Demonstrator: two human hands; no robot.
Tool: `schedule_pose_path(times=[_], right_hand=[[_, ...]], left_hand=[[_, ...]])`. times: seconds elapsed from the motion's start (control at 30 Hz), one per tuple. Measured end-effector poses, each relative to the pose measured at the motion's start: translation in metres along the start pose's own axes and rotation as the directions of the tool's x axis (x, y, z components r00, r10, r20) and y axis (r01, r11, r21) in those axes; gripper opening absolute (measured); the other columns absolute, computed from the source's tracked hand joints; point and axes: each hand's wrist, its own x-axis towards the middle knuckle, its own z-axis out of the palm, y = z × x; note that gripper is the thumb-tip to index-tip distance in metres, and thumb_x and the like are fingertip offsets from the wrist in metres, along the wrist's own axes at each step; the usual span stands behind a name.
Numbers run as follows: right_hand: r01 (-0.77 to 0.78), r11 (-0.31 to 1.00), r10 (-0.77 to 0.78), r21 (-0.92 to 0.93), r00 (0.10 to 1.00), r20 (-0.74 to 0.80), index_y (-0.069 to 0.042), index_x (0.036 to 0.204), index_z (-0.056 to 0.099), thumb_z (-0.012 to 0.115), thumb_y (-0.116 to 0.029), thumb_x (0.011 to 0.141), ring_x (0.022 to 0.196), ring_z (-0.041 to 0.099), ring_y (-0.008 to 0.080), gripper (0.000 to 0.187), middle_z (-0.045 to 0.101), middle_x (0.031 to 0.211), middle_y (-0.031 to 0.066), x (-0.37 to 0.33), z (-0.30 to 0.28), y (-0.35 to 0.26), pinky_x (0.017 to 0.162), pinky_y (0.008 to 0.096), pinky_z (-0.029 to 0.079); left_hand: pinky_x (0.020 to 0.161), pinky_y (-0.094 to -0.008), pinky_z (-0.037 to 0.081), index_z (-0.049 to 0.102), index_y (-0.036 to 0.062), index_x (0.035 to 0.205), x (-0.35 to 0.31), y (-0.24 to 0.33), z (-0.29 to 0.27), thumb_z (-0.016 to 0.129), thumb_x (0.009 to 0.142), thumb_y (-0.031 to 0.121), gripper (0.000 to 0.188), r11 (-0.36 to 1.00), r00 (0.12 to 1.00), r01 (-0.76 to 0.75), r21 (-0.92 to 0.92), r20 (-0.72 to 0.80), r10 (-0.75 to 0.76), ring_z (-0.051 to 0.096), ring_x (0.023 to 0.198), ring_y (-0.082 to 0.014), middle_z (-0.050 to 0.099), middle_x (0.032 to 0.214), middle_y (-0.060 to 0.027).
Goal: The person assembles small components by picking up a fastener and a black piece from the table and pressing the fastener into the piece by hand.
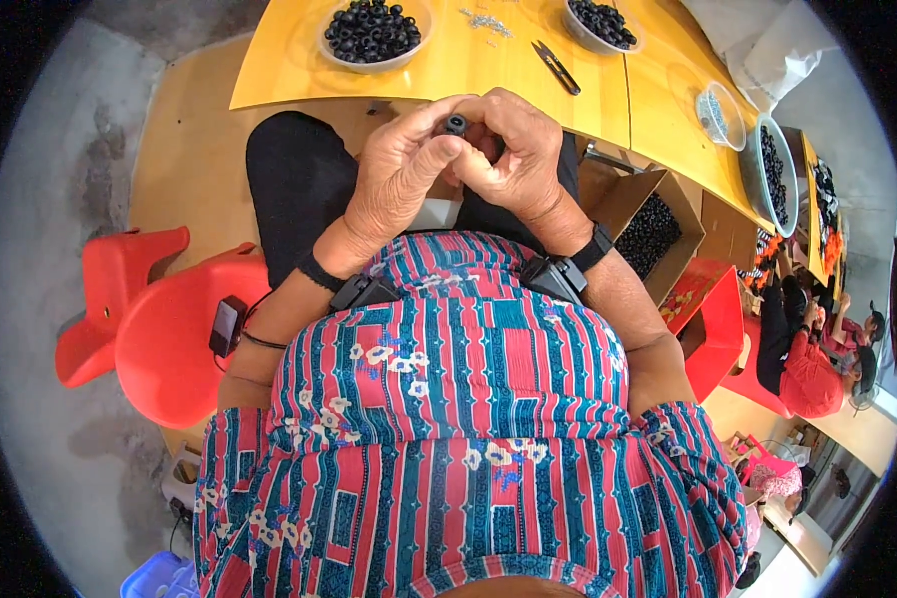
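Observation:
A small black cylindrical part [454, 125] with a hole in its end sits between my hands, just off the near edge of the yellow table [488, 75]. My left hand [399, 169] is closed around it, its thumb pressing beside the holed end. From the other side my right hand [523, 145] meets it with thumb and fingers pinched in. My fingers hide the lower portion of the part, so I cannot tell whether a second piece is joined to it. On the table, beyond my hands, stands a clear plastic bowl [379, 67] heaped with similar black parts.
Black-handled thread snips [556, 68] and small silver pieces [488, 22] lie on the table. Farther right are a small tub [736, 115] and a basin [787, 169]. A cardboard box [690, 224] of black parts stands below. Red chairs [169, 349] flank me; people [812, 374] sit right.

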Motion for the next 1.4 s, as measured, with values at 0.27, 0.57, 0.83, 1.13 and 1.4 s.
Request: schedule_pose_path(times=[0.27, 0.57, 0.83, 1.13, 1.4], right_hand=[[-0.426, 0.79, 0.424, 0.441, 0.899, 0.109, -0.002, 0.078, 0.062, 0.065, -0.016, 0.074, 0.053, 0.052, 0.0101, 0.016, 0.054, 0.06, 0.0019, -0.01, 0.007, 0.009, 0.049, 0.0243, 0.043], [-0.668, 0.048, 0.631, 0.743, 0.597, 0.496, 0.001, 0.077, 0.056, 0.052, -0.022, 0.085, 0.05, 0.043, 0.0113, 0.025, 0.052, 0.063, 0.0056, -0.006, 0.008, 0.007, 0.048, 0.0261, 0.042], [-0.773, 0.052, 0.639, 0.633, 0.512, 0.573, -0.003, 0.089, 0.058, 0.054, -0.031, 0.087, 0.055, 0.041, 0.0104, 0.028, 0.051, 0.065, 0.002, -0.003, 0.007, 0.009, 0.055, 0.0272, 0.042], [-0.659, 0.293, 0.538, 0.693, 0.713, 0.45, 0.001, 0.099, 0.064, 0.059, -0.013, 0.085, 0.059, 0.054, 0.0088, 0.02, 0.063, 0.078, 0.0048, -0.003, -0.001, 0.018, 0.052, 0.0199, 0.045], [-0.649, 0.349, 0.554, 0.676, 0.725, 0.409, 0.001, 0.102, 0.062, 0.058, -0.008, 0.085, 0.06, 0.05, 0.0096, 0.02, 0.058, 0.073, 0.0041, -0.001, -0.001, 0.018, 0.056, 0.0229, 0.046]], left_hand=[[0.059, -0.0167, 0.045, 0.05, -0.0023, 0.121, 0.003, -0.002, -0.001, 0.058, 0.088, 0.021, 0.041, 0.996, 0.997, 0.083, -0.022, -0.003, -0.083, 0.053, 0.072, -0.0033, 0.058, 0.086, -0.0013], [0.065, -0.0193, 0.046, 0.063, -0.0017, 0.096, 0.01, -0.007, -0.013, 0.064, 0.08, 0.004, 0.017, 0.967, 0.98, 0.018, 0.254, -0.196, 0.034, 0.055, 0.072, -0.006, 0.058, 0.087, -0.0036], [0.054, -0.0165, 0.039, 0.06, 0.0006, 0.098, 0.005, -0.014, -0.016, 0.061, 0.086, 0.014, 0.018, 0.971, 0.968, 0.159, 0.181, -0.224, -0.117, 0.047, 0.061, -0.0029, 0.055, 0.077, 0.0015], [0.055, -0.0173, 0.037, 0.059, 0.0011, 0.099, 0.001, -0.01, -0.017, 0.058, 0.088, 0.017, 0.02, 0.947, 0.956, 0.253, -0.197, -0.098, -0.276, 0.045, 0.061, -0.0035, 0.052, 0.074, 0.0023], [0.056, -0.0181, 0.038, 0.058, 0.001, 0.101, 0.001, -0.01, -0.016, 0.059, 0.088, 0.019, 0.023, 0.927, 0.946, 0.281, -0.249, -0.093, -0.311, 0.046, 0.062, -0.0037, 0.053, 0.077, 0.0013]])
